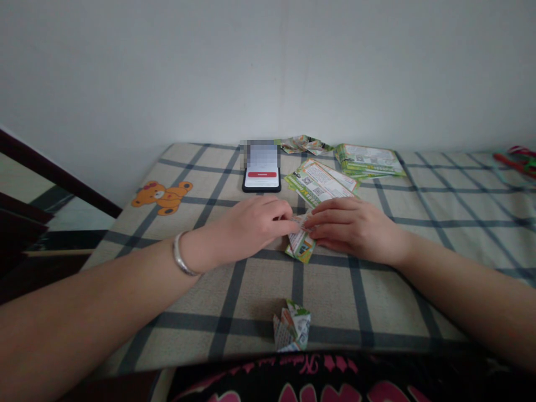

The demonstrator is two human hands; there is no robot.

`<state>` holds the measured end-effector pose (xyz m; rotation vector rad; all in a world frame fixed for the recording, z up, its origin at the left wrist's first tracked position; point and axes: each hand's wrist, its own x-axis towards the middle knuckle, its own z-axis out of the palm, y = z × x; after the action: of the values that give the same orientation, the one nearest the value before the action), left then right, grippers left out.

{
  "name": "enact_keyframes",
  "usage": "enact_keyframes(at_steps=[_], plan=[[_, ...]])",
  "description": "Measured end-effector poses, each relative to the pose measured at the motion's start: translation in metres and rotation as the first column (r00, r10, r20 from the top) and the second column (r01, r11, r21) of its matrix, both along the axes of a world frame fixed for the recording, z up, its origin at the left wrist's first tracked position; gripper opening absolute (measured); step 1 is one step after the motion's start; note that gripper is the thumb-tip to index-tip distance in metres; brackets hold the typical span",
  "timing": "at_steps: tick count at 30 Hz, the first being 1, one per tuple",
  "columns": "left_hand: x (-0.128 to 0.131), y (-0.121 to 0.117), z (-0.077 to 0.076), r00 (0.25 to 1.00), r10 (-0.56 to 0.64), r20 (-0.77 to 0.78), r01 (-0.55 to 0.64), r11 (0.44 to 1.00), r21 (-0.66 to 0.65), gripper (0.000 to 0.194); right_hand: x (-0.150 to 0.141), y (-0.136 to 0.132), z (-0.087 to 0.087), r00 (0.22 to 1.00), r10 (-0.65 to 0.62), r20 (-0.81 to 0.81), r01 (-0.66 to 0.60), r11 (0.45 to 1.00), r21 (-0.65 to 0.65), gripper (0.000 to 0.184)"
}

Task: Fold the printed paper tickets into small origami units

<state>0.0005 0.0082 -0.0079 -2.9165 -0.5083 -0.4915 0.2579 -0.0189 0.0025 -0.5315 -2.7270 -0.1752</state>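
Between my two hands, near the middle of the table, lies a partly folded printed paper leaflet point(302, 245) with green and orange print. My left hand point(262, 223), a silver bangle on its wrist, pinches the leaflet's left side between thumb and fingers. From the right, my right hand point(355, 230) presses its fingers together on the leaflet's right and upper edge. Part of the paper is hidden beneath the fingers. Close to the table's front edge stands a small folded paper piece point(293, 328) of the same print.
Just beyond my hands lie loose flat leaflets point(320, 181). A leaflet stack point(371, 159) is behind them at the right, beside more folded paper point(305, 144) by the wall. A phone point(262, 180) leans upright left of these. Red scissors-like handles point(517, 162) sit far right on the checked tablecloth point(201, 312).
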Motion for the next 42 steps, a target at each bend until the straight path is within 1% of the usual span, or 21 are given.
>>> enact_keyframes(at_steps=[4, 10, 16, 20, 23, 28, 32, 34, 38, 40, 42], plan=[[0.002, 0.0, -0.002, 0.997, -0.035, 0.072, 0.042, 0.994, -0.101, 0.016, -0.004, -0.001, -0.002, 1.0, -0.012, -0.015, 0.012, 1.0, 0.028, 0.017], [0.002, -0.001, 0.001, 0.99, -0.113, 0.089, 0.125, 0.982, -0.139, 0.022, -0.007, -0.005, -0.003, 0.997, -0.074, -0.002, 0.074, 0.995, 0.062, 0.018], [0.002, -0.004, 0.002, 0.993, -0.07, 0.09, 0.088, 0.975, -0.204, 0.027, -0.01, -0.009, -0.005, 0.987, -0.161, -0.008, 0.161, 0.986, -0.033, 0.022], [0.002, -0.006, 0.006, 0.993, -0.082, 0.08, 0.093, 0.985, -0.143, 0.023, -0.012, -0.009, -0.005, 0.984, -0.179, -0.022, 0.177, 0.982, -0.058, 0.024], [0.002, -0.008, 0.009, 0.996, -0.086, 0.021, 0.088, 0.991, -0.105, 0.026, -0.012, -0.009, -0.004, 0.981, -0.192, -0.031, 0.19, 0.979, -0.077, 0.025], [0.001, -0.009, 0.009, 0.998, -0.06, -0.029, 0.058, 0.997, -0.052, 0.023, -0.007, -0.007, -0.001, 0.98, -0.201, 0.012, 0.201, 0.973, -0.111, 0.023], [0.001, -0.009, 0.009, 0.997, -0.059, -0.046, 0.057, 0.998, -0.032, 0.029, -0.001, -0.006, 0.002, 0.975, -0.22, 0.038, 0.223, 0.966, -0.127, 0.025], [0.001, -0.009, 0.009, 0.998, -0.053, -0.044, 0.053, 0.999, -0.005, 0.03, 0.0, -0.006, 0.003, 0.972, -0.228, 0.058, 0.233, 0.967, -0.107, 0.027], [0.002, -0.009, 0.007, 1.0, -0.008, -0.009, 0.009, 0.998, 0.06, 0.016, -0.003, -0.01, 0.003, 0.965, -0.236, 0.111, 0.238, 0.971, -0.004, 0.032], [0.002, -0.008, 0.006, 1.0, 0.014, 0.0, -0.014, 0.998, 0.066, 0.013, -0.005, -0.012, 0.003, 0.962, -0.248, 0.116, 0.245, 0.969, 0.039, 0.032], [0.002, -0.009, 0.005, 0.999, 0.036, -0.004, -0.035, 0.998, 0.057, 0.014, -0.007, -0.013, 0.003, 0.962, -0.253, 0.103, 0.249, 0.967, 0.051, 0.032]])
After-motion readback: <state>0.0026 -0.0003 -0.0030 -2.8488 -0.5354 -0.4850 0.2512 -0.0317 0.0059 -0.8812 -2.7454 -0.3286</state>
